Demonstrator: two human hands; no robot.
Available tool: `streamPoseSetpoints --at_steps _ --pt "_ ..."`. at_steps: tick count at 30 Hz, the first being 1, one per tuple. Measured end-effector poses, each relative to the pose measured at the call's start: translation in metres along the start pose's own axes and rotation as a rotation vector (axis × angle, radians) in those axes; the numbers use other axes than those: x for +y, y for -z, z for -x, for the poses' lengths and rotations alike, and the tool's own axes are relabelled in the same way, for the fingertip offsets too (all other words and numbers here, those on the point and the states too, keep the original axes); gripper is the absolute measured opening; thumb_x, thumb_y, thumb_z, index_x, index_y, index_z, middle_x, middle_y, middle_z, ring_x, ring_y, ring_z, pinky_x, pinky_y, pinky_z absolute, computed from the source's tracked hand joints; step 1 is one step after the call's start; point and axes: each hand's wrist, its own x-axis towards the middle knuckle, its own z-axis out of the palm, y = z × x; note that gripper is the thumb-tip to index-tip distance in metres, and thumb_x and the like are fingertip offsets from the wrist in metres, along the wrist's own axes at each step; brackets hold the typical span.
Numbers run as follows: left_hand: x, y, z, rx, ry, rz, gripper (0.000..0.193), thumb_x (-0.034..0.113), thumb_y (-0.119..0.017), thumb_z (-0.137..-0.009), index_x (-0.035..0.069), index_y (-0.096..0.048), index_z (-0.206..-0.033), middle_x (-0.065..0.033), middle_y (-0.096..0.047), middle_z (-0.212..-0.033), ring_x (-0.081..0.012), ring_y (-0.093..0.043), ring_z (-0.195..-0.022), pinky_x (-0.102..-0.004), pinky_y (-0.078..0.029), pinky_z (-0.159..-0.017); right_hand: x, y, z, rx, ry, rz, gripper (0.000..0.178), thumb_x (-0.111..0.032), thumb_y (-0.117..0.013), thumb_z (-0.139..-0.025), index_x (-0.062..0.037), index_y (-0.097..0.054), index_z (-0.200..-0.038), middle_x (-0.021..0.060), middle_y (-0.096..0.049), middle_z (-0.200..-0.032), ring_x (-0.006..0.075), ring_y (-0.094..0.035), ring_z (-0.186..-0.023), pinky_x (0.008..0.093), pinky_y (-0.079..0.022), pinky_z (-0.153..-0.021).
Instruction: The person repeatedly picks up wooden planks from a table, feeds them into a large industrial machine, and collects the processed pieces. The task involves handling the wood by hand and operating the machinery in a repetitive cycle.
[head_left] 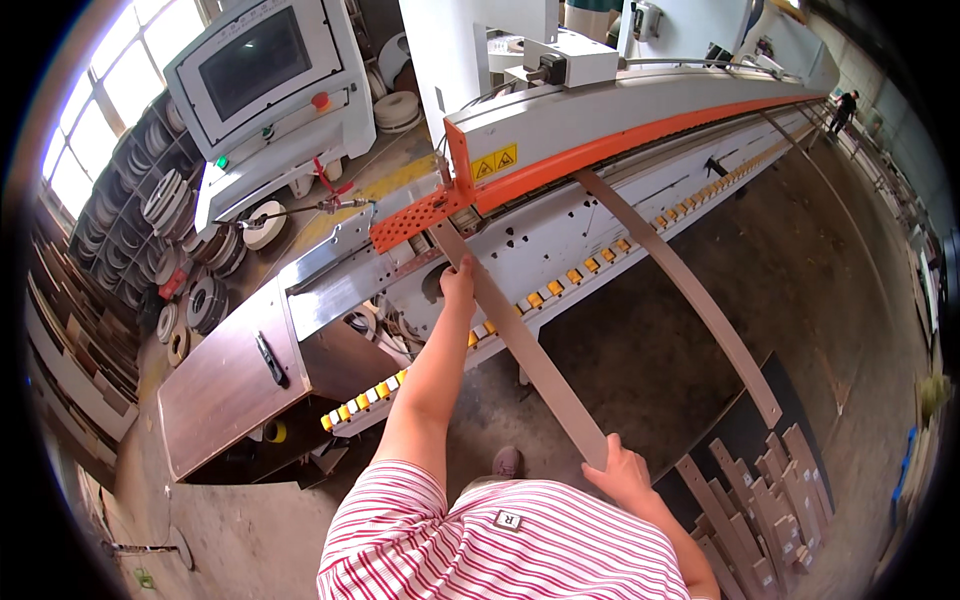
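At the far left we see shelves with rolls of edge tape (165,200), and next to them a white control panel with a dark screen (255,65). Below it stands a brown cabinet (225,385). Our left hand (458,280) reaches up and presses with closed fingers on the upper end of a long narrow brown strip (520,345), just under the orange guard (420,218) of the long white machine (620,200). Our right hand (620,470) grips the lower end of this strip. A second strip (680,280) lies slanted to the right, and short strips (760,510) are piled on the floor.
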Motion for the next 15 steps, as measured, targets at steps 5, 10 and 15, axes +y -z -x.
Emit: streamPoseSetpoints --at_steps 5,10,15 --pt "0.018 -0.01 0.008 -0.152 0.085 0.276 0.037 0.036 -0.044 -0.104 0.003 -0.043 -0.121 -0.0144 -0.063 -0.089 -0.0292 -0.066 -0.078 -0.0455 -0.057 -0.068 -0.023 0.0 -0.02 0.006 0.013 -0.023 0.063 -0.04 -0.071 -0.078 0.0044 -0.044 -0.114 0.0318 -0.067 -0.093 0.0462 -0.067 -0.089 0.0499 -0.053 -0.082" --pt "0.034 -0.016 0.01 -0.168 0.093 0.21 0.044 0.045 -0.034 -0.106 0.004 -0.043 -0.12 -0.0138 -0.06 -0.085 -0.0267 -0.063 -0.071 -0.0458 -0.057 -0.066 -0.03 0.008 -0.029 0.003 0.041 0.0 0.056 -0.037 -0.068 -0.079 0.0035 -0.045 -0.109 0.0289 -0.068 -0.088 0.0444 -0.068 -0.083 0.0503 -0.054 -0.077" --pt "0.034 -0.023 0.005 -0.048 0.131 0.154 0.048 0.048 -0.032 -0.105 0.003 -0.045 -0.118 -0.0134 -0.059 -0.082 -0.0258 -0.062 -0.066 -0.0452 -0.057 -0.062 -0.028 0.012 -0.038 -0.07 0.024 -0.022 0.055 -0.037 -0.067 -0.08 0.004 -0.044 -0.109 0.0297 -0.068 -0.088 0.045 -0.068 -0.082 0.0501 -0.054 -0.077"
